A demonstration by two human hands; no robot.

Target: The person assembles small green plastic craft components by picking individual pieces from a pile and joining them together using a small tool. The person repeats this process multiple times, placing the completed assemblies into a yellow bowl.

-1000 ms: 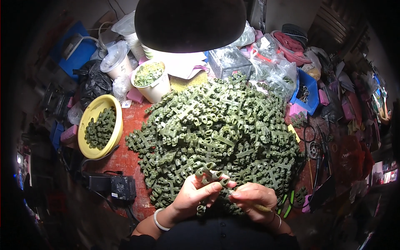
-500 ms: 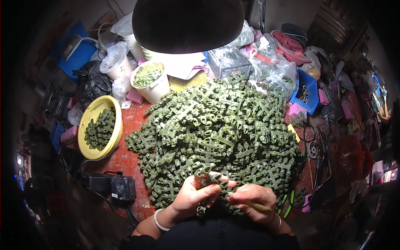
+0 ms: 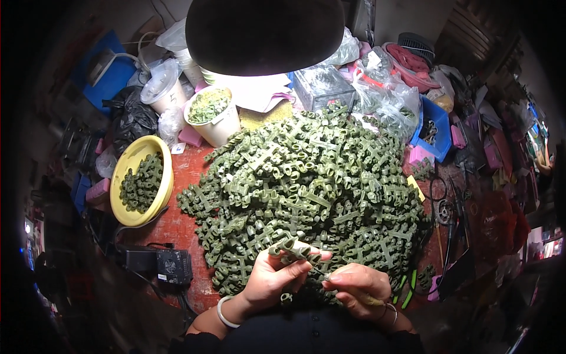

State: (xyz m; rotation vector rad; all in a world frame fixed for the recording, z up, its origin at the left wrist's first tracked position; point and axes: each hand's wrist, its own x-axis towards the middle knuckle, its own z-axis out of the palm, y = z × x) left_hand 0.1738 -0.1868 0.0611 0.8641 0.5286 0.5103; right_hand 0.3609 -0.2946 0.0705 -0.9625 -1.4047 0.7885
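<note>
My left hand [image 3: 272, 277], with a white bangle at its wrist, is closed around a green branched piece [image 3: 286, 248] with hollow tube-like ends. It pinches the piece between thumb and fingers. Close by on the right, my right hand [image 3: 361, 283] grips a slim tool with a yellowish handle [image 3: 371, 301]. A thin shaft runs from its fingertips toward the held piece; whether it touches cannot be made out. Beyond both hands rises a large heap of similar green pieces [image 3: 306, 171].
A yellow basin [image 3: 169, 177] holding more green pieces stands on the red table [image 3: 191, 159] at left. Behind it is a white bucket [image 3: 225, 131] of green scraps. A black power adapter [image 3: 174, 266] lies front left, green-handled pliers [image 3: 408, 289] at right, a blue bin [image 3: 439, 147] farther back.
The green piece in my left hand has tilted a little. My right hand has turned, so less of the tool's handle shows and its thin shaft is visible between the hands.
</note>
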